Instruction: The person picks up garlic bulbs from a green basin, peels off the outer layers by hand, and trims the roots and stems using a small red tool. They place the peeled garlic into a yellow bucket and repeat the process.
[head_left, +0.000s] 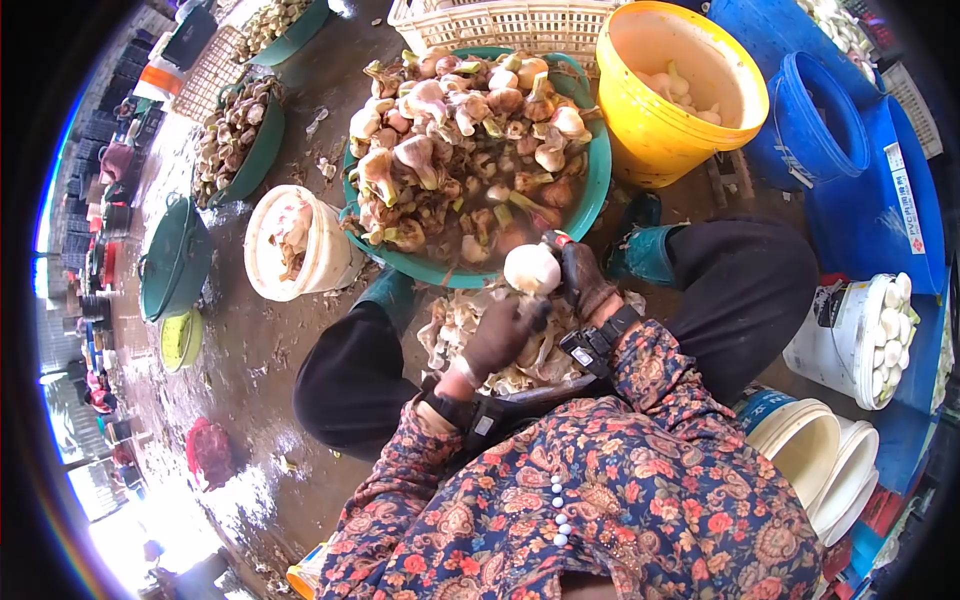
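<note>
A pale, peeled-looking garlic bulb (pixel 532 269) is between my hands, above a heap of loose garlic skins (pixel 450 335) in my lap. My right hand (pixel 586 282), in a dark glove, is closed against the bulb's right side, with a small red patch showing at its fingertips. My left hand (pixel 500 338), also gloved, has its fingers curled together right below the bulb; what they pinch is hidden. Just beyond my hands stands a green tub (pixel 600 185) heaped with untrimmed garlic (pixel 425 160), some of it in brownish water.
A yellow bucket (pixel 625 120) with a few white bulbs stands beyond on the right, by a blue bucket (pixel 820 120). A white bucket (pixel 825 345) full of peeled bulbs is at right. On the left are a white pail (pixel 330 262) of skins and green tubs (pixel 175 265) on wet floor.
</note>
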